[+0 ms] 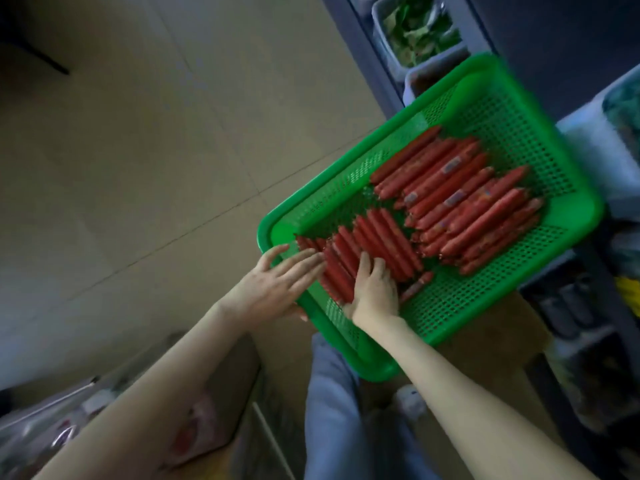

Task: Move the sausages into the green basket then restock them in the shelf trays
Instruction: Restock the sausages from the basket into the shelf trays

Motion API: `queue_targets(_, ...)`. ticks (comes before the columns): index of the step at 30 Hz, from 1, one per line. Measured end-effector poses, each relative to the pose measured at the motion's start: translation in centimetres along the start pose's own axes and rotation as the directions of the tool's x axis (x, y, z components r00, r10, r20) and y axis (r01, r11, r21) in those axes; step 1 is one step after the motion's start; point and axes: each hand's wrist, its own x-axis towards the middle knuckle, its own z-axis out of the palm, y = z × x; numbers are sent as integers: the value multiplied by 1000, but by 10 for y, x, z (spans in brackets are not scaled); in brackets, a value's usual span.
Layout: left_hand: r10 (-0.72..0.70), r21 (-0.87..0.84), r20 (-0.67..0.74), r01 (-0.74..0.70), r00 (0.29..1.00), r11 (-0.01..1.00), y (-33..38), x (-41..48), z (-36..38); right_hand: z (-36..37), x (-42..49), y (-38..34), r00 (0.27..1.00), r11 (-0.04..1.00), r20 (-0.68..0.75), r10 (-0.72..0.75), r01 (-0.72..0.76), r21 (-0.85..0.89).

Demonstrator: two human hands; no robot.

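Closest to us, two bare forearms stretch up from the bottom edge, with grey-blue trouser legs (332, 403) between them, and both arms lead to the green basket (585, 209). That basket sits tilted across the middle right of our view, and it is loaded with red sausages (460, 202).

Our left hand (277, 282) is wide, fingers straight and fanned across the basket's near-left corner. The fingertips are right at the ends of the closest sausages. Whether the thumb hooks under the rim, we cannot tell.

Our right hand (375, 292) is inside the basket, back of the hand up. Its fingers are curled over the near bunch (377, 237), and it has hold of those sausages. That bunch lies side by side near the basket's front-left corner. The big pile fills the far middle, stacked in layers, some sausages showing small pale labels. One stray sausage lies just right of the right hand on the mesh floor.

Brown cardboard (491, 337) shows just below the basket's near-right edge. Beyond the far rim we see a dark shelf frame (363, 53) carrying a pale tray of leafy greens (380, 29). Off to the left, beige floor tiles (138, 150) spread out. Everything is a little motion-blurred.
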Motion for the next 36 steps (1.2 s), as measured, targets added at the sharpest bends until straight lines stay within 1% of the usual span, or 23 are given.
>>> queue_targets(2, -11, 4, -65, 11, 998, 1000, -1, 1, 2, 3, 1, -2, 998, 994, -16, 54, -53, 94)
queue_targets(4, -4, -1, -93, 4, 996, 1000, -5, 4, 3, 5, -2, -3, 996, 988, -26, 80, -75, 137)
queue_targets(8, 46, 13, -73, -45, 996, 999, -8, 8, 3, 20, -17, -2, 994, 989, -109, 4, 13, 149)
queue_targets(10, 46, 24, -66, -45, 997, 999, -7, 8, 2, 25, -21, 0, 992, 980, -122, -20, 43, 194)
queue_targets(12, 36, 30, -74, -34, 997, 999, -5, 7, 1, 24, -22, 1, 995, 959, -94, -19, 45, 280)
queue_targets(16, 38, 67, -105, -31, 994, 997, 0, 4, 2, 14, -17, 8, 999, 901, 27, -20, 6, 433)
queue_targets(20, 81, 55, -148, -73, 986, 996, 5, -1, 8, 12, -12, 9, 996, 882, 58, -61, 27, 470)
queue_targets(22, 79, 35, -153, -74, 985, 997, 9, -4, 13, 14, -13, 6, 996, 874, 69, -61, 20, 486)
queue_targets(25, 54, 41, -178, -48, 983, 998, 13, -7, 17, 17, -12, 5, 996, 852, 72, -54, 8, 524)
queue_targets(28, 2, 23, -166, 1, 986, 1000, 17, -8, 12, 18, -11, 7, 993, 806, 101, -59, -13, 592)
queue_targets(30, -76, -20, -164, 73, 984, 997, 21, -8, 7, 16, -16, 6, 994, 727, 100, -53, -30, 686)
queue_targets(31, -141, -66, -159, 132, 977, 989, 24, -8, 2, 12, -23, 7, 995, 661, 91, -48, -36, 750)
queue_targets(32, -219, -139, -155, 199, 963, 970, 29, -6, -5, 5, -32, 9, 996, 572, 78, -46, -38, 820)
queue_targets(33, -315, -251, -144, 274, 938, 929, 37, -2, -15, -6, -45, 13, 997, 466, 67, -48, -37, 884)
queue_targets(34, -423, -410, -120, 344, 898, 845, 46, 5, -30, -20, -60, 20, 996, 358, 58, -61, -32, 933)
queue_targets(35, -526, -609, -39, 397, 849, 687, 59, 15, -50, -36, -77, 29, 996, 268, 42, -84, -18, 963)
queue_targets(36, -583, -788, 93, 417, 807, 453, 73, 27, -74, -53, -95, 41, 993, 203, 17, -113, 6, 979)
